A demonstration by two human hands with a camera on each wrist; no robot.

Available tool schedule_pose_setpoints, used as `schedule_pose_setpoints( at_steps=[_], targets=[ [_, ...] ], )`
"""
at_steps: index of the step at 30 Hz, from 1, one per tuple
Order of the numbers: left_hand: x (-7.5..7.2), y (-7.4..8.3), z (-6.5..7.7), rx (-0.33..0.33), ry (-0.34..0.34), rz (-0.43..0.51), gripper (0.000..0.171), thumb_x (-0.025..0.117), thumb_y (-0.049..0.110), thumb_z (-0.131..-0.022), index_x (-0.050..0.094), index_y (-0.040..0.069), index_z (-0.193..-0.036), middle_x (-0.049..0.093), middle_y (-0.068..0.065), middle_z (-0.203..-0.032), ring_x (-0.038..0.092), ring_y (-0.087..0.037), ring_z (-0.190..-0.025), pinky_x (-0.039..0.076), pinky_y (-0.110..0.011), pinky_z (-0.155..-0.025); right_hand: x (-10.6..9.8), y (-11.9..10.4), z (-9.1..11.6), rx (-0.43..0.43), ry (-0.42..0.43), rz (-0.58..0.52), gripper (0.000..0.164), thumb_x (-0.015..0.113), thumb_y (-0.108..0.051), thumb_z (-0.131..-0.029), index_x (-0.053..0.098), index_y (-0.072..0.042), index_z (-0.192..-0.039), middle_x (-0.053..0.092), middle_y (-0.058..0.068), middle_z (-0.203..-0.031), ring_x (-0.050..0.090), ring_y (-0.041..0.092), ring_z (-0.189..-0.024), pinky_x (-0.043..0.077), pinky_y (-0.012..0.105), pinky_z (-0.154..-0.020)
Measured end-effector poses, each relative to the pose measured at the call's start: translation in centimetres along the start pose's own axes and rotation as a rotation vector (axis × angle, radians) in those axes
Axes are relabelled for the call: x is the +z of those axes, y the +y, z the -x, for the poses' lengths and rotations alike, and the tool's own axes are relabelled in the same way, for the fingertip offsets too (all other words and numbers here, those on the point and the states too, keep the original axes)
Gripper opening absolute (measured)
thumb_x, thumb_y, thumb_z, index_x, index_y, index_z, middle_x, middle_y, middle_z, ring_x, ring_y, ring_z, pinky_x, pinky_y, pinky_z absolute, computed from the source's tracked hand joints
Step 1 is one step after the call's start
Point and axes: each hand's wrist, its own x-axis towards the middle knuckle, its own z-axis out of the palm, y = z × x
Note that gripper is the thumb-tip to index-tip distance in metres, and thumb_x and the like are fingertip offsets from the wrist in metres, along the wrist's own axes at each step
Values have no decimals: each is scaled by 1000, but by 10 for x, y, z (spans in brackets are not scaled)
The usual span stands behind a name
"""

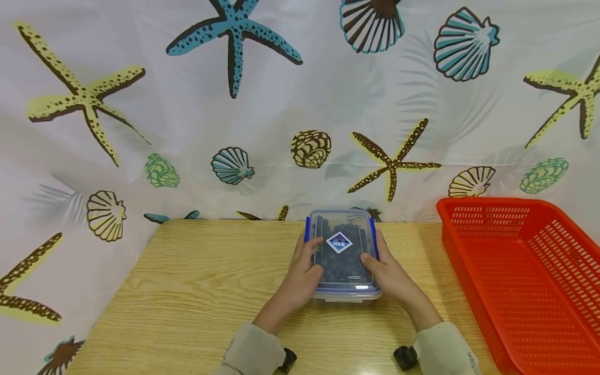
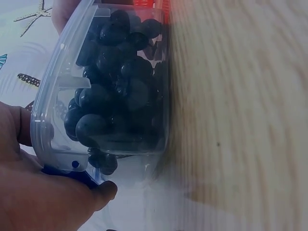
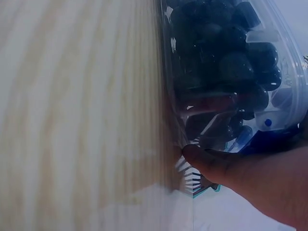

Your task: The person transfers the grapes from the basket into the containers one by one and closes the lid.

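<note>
A clear plastic food container (image 1: 344, 270) with blue side clips is near the back edge of the table, its lid on and a blue-and-white diamond label (image 1: 339, 242) on top. Dark grapes (image 2: 108, 96) fill much of it and show through its walls in both wrist views. My left hand (image 1: 302, 273) grips its left side, with fingers reaching onto the lid. On the opposite side my right hand (image 1: 391, 276) holds it, thumb on the lid and fingers along the wall. Whether its base touches the table cannot be told.
A red perforated plastic basket (image 1: 473, 291) stands on the right of the wooden table (image 1: 201, 281). Behind the table hangs a white cloth (image 1: 281, 120) printed with starfish and shells. Bare wood extends to the left of the container.
</note>
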Motion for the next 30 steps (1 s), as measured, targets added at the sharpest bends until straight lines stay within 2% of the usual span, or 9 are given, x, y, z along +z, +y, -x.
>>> schedule_pose_setpoints(
  at_steps=[7, 13, 18, 25, 30],
  targets=[
    [-2, 0, 0, -15, -11, -4, 62, 41, 4, -94, 33, 8, -156, -9, -16, -167, -4, -35, -152, 9, -58, -117, -2, -1, 1, -2, -2, 27, 76, 41, -21, -109, -13, -4, -160, -7, 23, -166, -4, 40, -151, 2, 56, -118],
    [-5, 0, 0, -13, -28, -24, 68, 43, 6, -95, 24, 8, -161, -11, -16, -167, -4, -35, -152, 9, -60, -117, -6, -2, 2, -12, -8, 89, 79, 45, -24, -109, -10, -1, -160, -2, 25, -166, 3, 44, -150, 8, 57, -117],
    [-8, 2, 1, 13, -45, -50, 72, 44, 6, -94, 20, 9, -162, -12, -14, -167, -3, -34, -152, 10, -59, -117, -7, -4, 3, -33, -6, 132, 80, 47, -24, -108, -9, 0, -160, 1, 27, -165, 8, 46, -149, 10, 57, -116],
    [-12, 3, 2, 34, -55, -132, 74, 47, 7, -94, 22, 14, -163, -11, -9, -168, -3, -30, -152, 12, -56, -117, -6, -5, 2, -99, 34, 211, 79, 49, -20, -107, -4, -4, -162, 4, 24, -166, 8, 43, -150, 11, 57, -117],
    [-14, 5, 4, 31, -56, -182, 73, 49, 8, -93, 26, 17, -162, -8, -6, -168, -6, -26, -153, 11, -58, -117, -5, -7, 3, -98, 65, 272, 79, 51, -20, -106, -1, -5, -162, 6, 25, -166, 10, 45, -150, 13, 59, -116]
  ],
)
